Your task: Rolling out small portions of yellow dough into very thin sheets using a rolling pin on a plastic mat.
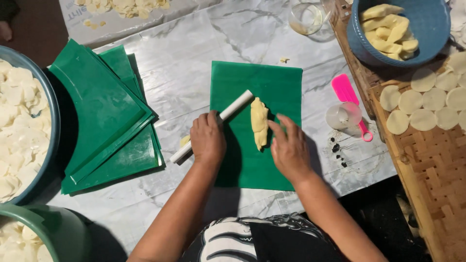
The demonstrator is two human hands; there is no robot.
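A green plastic sheet (272, 87) lies flat in front of me on the marbled table cover. On it rests an elongated piece of pale yellow dough (259, 122). My left hand (208, 139) is closed around a white rod-shaped rolling pin (236, 105), which lies at a slant with its far end on the sheet, just left of the dough. My right hand (290, 147) hovers with fingers spread at the dough's right side, its fingertips touching or almost touching the dough.
A stack of green sheets (104, 116) lies at left beside two basins of pale discs (19, 126) (22, 240). At right are a small clear cup (342, 116), a pink scraper (345, 90), a blue bowl of dough pieces (427, 29) and a woven tray with flat rounds (427, 160).
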